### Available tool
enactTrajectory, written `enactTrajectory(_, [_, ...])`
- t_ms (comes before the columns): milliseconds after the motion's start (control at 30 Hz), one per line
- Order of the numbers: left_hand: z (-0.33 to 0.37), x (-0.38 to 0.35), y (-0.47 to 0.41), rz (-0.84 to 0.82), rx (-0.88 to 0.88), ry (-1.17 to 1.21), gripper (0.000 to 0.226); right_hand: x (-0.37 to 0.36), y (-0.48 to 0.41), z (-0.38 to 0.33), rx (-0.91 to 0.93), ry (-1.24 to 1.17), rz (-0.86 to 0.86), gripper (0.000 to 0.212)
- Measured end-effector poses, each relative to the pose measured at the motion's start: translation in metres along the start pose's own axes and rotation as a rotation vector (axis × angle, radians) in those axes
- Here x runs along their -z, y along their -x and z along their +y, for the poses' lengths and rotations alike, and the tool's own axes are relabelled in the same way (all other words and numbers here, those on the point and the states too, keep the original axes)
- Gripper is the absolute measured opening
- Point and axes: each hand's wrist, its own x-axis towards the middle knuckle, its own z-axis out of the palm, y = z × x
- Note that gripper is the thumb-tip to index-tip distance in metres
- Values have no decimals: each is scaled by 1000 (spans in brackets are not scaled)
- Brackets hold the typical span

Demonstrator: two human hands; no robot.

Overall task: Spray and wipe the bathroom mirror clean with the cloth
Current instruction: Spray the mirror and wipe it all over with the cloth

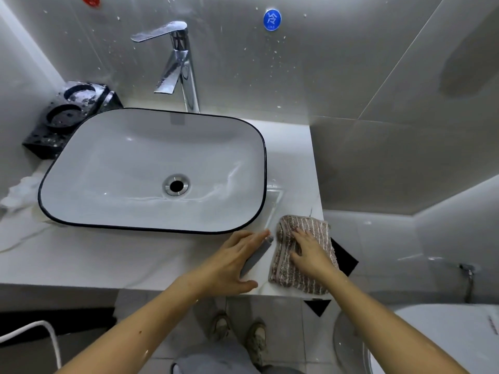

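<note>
A folded brown-and-white striped cloth (310, 276) lies on the white counter (108, 260) at its front right corner. My right hand (310, 255) rests flat on the cloth with fingers spread. Just left of it lies a slim grey spray bottle (258, 253), nozzle pointing away from me. My left hand (235, 263) lies over the bottle, its fingers stretched along the bottle's left side and its thumb apart near the counter's edge. The mirror is out of view.
A white basin with a dark rim (151, 168) fills the counter's middle, with a chrome tap (178, 63) behind it. A black cup holder (67, 117) stands at the back left. A toilet (432, 338) sits at the lower right and a white hose (40, 333) at the lower left.
</note>
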Motion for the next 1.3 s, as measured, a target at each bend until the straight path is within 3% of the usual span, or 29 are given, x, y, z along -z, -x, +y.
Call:
enactTrajectory(200, [-9,-1,-4,92,-73,-73,93,0,-2,1,7,20,-6,62])
enactTrajectory(333, [-7,-11,-7,278,25,69,86,-1,-4,2,18,18,11,63])
enactTrajectory(433, [-3,-19,-15,412,56,86,63,-2,-7,4,13,11,50,64])
enactTrajectory(533, [3,-23,-22,409,75,119,47,0,-12,6,8,8,67,64])
enactTrajectory(900, [22,-39,-60,383,131,286,39,14,-47,35,-23,85,126,54])
enactTrajectory(1000, [24,-41,-69,405,150,292,39,11,-50,44,-74,61,59,58])
enactTrajectory(1167, [26,-45,-78,439,171,247,41,7,-51,43,-61,179,206,45])
enactTrajectory(1300, [24,-46,-80,449,191,232,46,13,-53,44,-57,147,193,39])
